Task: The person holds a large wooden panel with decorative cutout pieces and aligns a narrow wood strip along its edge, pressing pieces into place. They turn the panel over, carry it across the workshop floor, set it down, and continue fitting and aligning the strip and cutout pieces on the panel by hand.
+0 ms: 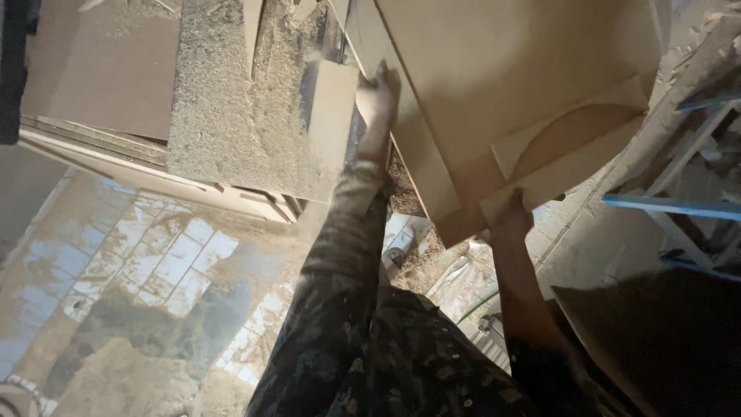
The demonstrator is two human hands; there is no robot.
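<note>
Sawdust (247,116) lies thick over the bench top at ten o'clock, dulling a grey slab there. At twelve o'clock the left hand (377,96) presses flat against the left edge of a large pale fibreboard panel (494,62), fingers stretched along it. Toward three o'clock the right hand (511,218) grips the lower corner of a smaller board with a curved cut-out (571,143), thumb wrapped over its edge; this piece lies against the big panel's face. Both sleeves are dark and speckled with dust. A blue metal frame (679,205) stands at three o'clock, and a tiled floor (162,262) shows at eight o'clock.
</note>
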